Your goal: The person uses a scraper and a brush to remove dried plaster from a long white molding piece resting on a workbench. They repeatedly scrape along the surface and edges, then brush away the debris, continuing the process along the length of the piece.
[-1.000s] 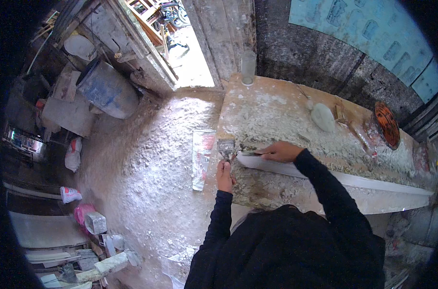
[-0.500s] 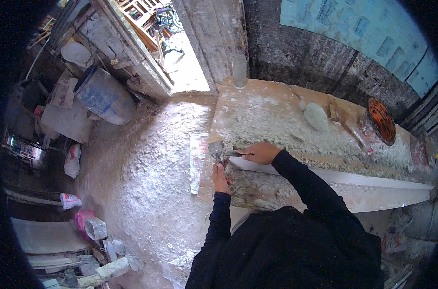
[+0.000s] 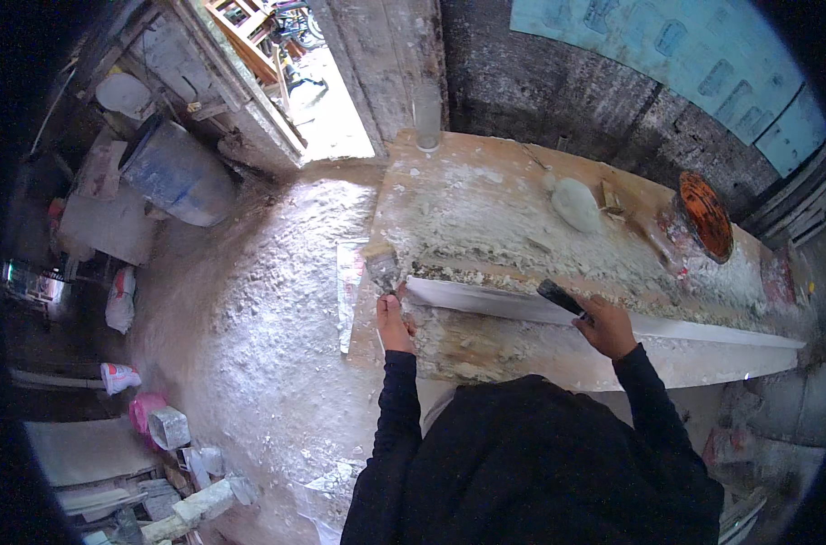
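Observation:
In my left hand [image 3: 394, 325] is a putty knife [image 3: 382, 271], its wide grey blade pointing away from me with a tan edge. It is held over the left end of the bench. My right hand [image 3: 605, 327] grips a dark, flat-ended tool [image 3: 560, 297]; its far end points left and away, and the rest is hidden in my fingers. This hand is above a long white strip [image 3: 485, 301] that runs along the bench, whose near side carries wet-looking pale residue. The two tools are apart.
The plaster-spattered board [image 3: 472, 173] bears a pale rounded lump [image 3: 575, 204], an orange-lined round basin [image 3: 705, 218] and a clear cylinder [image 3: 427, 125]. Left are a blue drum [image 3: 178, 173], a white sack [image 3: 120, 300] and a pink bag [image 3: 146, 413]. A bright doorway [image 3: 336, 118] opens ahead.
My right hand has moved right, away from the putty knife, with the dark tool in it. The left hand keeps the putty knife. The view has shifted slightly.

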Demonstrator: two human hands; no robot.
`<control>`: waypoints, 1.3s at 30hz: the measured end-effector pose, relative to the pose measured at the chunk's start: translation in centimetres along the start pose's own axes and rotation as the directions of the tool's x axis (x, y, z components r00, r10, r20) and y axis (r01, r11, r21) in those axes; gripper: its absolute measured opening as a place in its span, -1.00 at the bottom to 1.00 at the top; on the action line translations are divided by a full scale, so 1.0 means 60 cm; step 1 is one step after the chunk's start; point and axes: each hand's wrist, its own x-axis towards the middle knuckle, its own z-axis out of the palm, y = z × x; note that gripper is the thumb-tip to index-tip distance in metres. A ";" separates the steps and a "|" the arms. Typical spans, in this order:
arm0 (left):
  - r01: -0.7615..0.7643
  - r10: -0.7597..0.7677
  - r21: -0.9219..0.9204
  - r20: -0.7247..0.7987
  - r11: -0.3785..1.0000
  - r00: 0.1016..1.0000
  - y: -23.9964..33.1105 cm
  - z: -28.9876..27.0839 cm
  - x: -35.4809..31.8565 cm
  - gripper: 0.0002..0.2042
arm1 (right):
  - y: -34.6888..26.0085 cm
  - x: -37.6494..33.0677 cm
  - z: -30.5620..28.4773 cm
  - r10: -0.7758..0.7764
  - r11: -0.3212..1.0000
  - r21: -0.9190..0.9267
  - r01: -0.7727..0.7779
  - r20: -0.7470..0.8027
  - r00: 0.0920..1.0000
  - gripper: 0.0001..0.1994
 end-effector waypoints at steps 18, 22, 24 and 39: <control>-0.082 0.076 0.076 0.079 0.994 0.994 0.014 0.012 0.009 -0.72 | 0.033 -0.028 0.073 0.249 0.955 0.158 -0.251 0.031 0.968 -0.70; -0.104 0.095 0.096 0.087 0.990 0.992 0.015 0.010 0.013 -0.71 | 0.030 -0.023 0.066 0.254 0.940 0.212 -0.269 0.096 0.963 -0.69; -0.093 0.087 0.102 0.071 0.990 0.994 0.012 0.015 0.013 -0.68 | 0.042 -0.024 0.078 0.241 0.934 0.253 -0.250 0.067 0.968 -0.69; -0.428 0.372 0.630 0.228 0.649 0.900 -0.012 0.066 0.135 -0.53 | 0.055 0.058 0.106 0.414 0.511 0.765 -0.392 0.180 0.892 -0.67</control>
